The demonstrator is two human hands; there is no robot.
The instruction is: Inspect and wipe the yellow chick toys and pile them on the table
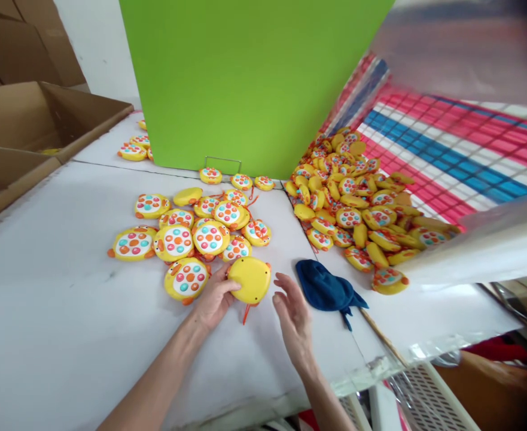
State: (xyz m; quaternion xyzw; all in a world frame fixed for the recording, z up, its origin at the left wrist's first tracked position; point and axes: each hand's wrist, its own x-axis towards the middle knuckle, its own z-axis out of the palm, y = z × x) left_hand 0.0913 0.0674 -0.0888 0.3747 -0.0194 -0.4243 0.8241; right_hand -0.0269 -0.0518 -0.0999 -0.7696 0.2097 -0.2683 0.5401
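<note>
My left hand (215,297) holds a yellow duck-shaped pop toy (250,280) by its left edge, thumb on top. The toy's plain yellow back faces up, with small dark holes near its rim and a red cord hanging below. Just to its right, my right hand (294,317) is apart from the toy, fingers spread and holding nothing. Beyond my left hand lies a loose cluster of the same toys (177,242), mostly with their white faces and coloured round buttons up. A dark blue cloth (323,286) tied on a wooden stick (382,335) lies right of my right hand.
A big heap of the toys (348,216) fills the table's right side, against a wire grid with striped sheeting (447,149). A tall green panel (245,84) stands at the back. An open cardboard box (88,123) is at left. White baskets (433,398) sit below the front edge.
</note>
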